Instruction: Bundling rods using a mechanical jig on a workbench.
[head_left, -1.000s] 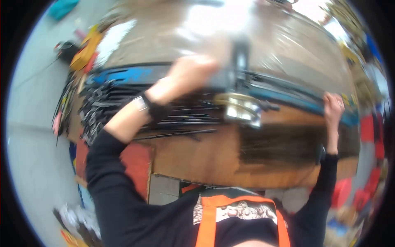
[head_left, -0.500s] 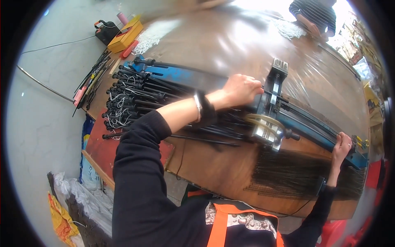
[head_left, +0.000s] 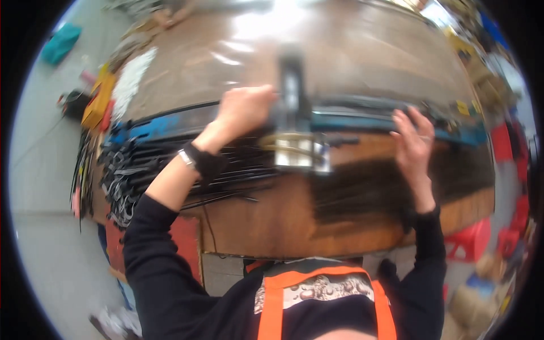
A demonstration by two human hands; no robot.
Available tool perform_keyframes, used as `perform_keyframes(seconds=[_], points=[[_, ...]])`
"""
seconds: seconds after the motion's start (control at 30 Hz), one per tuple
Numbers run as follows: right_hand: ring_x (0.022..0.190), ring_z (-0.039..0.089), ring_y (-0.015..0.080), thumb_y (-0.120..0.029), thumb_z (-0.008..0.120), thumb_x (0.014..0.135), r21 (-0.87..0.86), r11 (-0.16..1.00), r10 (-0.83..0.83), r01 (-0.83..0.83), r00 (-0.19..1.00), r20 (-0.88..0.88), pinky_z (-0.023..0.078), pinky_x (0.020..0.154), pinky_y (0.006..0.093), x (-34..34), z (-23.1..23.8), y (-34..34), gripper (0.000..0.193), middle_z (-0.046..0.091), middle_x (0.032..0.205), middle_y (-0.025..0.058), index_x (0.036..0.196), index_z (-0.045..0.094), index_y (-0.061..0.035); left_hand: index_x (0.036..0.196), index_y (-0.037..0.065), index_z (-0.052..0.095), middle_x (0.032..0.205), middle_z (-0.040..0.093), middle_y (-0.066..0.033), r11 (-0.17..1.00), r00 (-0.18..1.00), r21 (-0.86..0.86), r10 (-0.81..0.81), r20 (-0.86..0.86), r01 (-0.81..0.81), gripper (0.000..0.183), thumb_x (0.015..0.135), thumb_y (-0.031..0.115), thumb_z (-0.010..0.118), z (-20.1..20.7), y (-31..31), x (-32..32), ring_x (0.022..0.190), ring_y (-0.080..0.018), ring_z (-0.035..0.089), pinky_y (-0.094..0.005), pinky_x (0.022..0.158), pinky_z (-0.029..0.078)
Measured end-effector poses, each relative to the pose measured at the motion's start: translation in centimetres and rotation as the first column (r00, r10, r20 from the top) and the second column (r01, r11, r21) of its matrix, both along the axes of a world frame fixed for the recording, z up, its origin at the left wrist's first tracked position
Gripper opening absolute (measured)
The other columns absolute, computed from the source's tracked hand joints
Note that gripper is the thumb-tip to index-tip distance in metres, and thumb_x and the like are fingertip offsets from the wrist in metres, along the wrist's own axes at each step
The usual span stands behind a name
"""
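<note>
My left hand [head_left: 243,110] is closed, thumb side against a dark clamp-like block [head_left: 292,85]; whatever its fingers pinch is hidden and blurred. The block stands across a long blue metal rail [head_left: 362,122], with a brass-coloured ring [head_left: 290,146] and pale metal plates on its near side. My right hand [head_left: 415,139] is raised over the right part of the rail, fingers apart and nothing seen in them. Left of the block, under my left forearm, lie several black rods [head_left: 238,170] with knobbed ends and pale loops. A dark mat of thin coiled strands [head_left: 391,190] lies right of the block.
A brown wooden table [head_left: 266,232] bears everything, with a red board [head_left: 190,238] at its front left. A yellow box [head_left: 97,102] and a white heap [head_left: 135,79] sit at the far left. A red stool [head_left: 473,241] stands right of the table.
The view has turned, so the rail now runs nearly level. My right hand has come off the rail's right end and its fingers have spread. My left hand remains beside the block.
</note>
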State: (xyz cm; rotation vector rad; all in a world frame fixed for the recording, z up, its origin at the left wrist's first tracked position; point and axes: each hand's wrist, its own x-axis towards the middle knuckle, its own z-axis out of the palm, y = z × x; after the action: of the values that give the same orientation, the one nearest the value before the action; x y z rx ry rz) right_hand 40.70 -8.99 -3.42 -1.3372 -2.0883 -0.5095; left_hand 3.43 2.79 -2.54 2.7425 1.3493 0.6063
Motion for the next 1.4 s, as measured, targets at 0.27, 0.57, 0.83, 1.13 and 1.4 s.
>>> perform_keyframes(seconds=[0.27,0.57,0.83,1.13,1.4], points=[[0.112,0.059,0.0272,-0.006,0.071,0.08,-0.111,0.985,0.106,-0.129,0.976,-0.188,0.039,0.096,0.0392,-2.3,-2.3,-0.9,0.035,0.07,0.11,0.006,0.115,0.067,-0.0068,0.086,0.009,0.058,0.074,0.065,-0.0169,0.995,0.995,0.042,0.09,-0.036,-0.089,0.02,0.094,0.027,0.055,0.5,0.8,0.7,0.072,-0.0398,0.064,-0.0493,0.061,0.049],[0.093,0.063,0.0271,-0.004,0.069,0.081,-0.199,0.923,0.218,-0.33,0.873,-0.435,0.047,0.081,0.0358,-5.0,-3.0,1.9,0.03,0.069,0.095,0.011,0.111,0.066,-0.0065,0.086,0.009,0.057,0.073,0.064,-0.0158,0.996,0.999,0.077,0.035,0.021,-0.037,0.019,0.095,0.026,0.055,-0.2,1.3,2.6,0.073,-0.0379,0.063,-0.0464,0.059,0.047],[0.084,0.063,0.0302,-0.026,0.075,0.081,-0.507,0.762,0.13,-0.403,0.862,-0.49,0.05,0.071,0.0392,-6.2,-5.5,3.9,0.031,0.065,0.087,0.0143,0.097,0.065,-0.0022,0.088,0.01,0.057,0.075,0.062,-0.0119,0.965,0.999,0.261,0.02,-0.049,-0.007,0.01,0.093,0.019,0.057,-0.8,1.2,-0.1,0.072,-0.0336,0.063,-0.0436,0.06,0.048],[0.079,0.06,0.0305,-0.037,0.084,0.069,-0.761,0.496,0.249,-0.417,0.909,-0.335,0.045,0.07,0.042,-5.8,-4.8,1.6,0.043,0.062,0.08,0.0119,0.084,0.062,-0.0032,0.095,0.013,0.057,0.081,0.062,-0.0034,0.723,0.99,0.69,0.069,-0.127,0.038,0.011,0.088,0.02,0.064,1.2,2.1,-8.1,0.081,-0.0225,0.062,-0.0374,0.073,0.044],[0.076,0.058,0.0286,-0.013,0.081,0.071,-0.533,0.707,0.429,-0.465,0.881,-0.2,0.045,0.072,0.04,-10.0,-2.4,-2.3,0.026,0.059,0.078,0.0127,0.088,0.064,-0.0021,0.078,0.012,0.06,0.079,0.058,-0.0044,0.97,0.97,0.218,-0.057,-0.235,0.11,0.008,0.082,0.015,0.066,-2.0,-9.1,-9.2,0.078,-0.0233,0.057,-0.0362,0.076,0.043]])
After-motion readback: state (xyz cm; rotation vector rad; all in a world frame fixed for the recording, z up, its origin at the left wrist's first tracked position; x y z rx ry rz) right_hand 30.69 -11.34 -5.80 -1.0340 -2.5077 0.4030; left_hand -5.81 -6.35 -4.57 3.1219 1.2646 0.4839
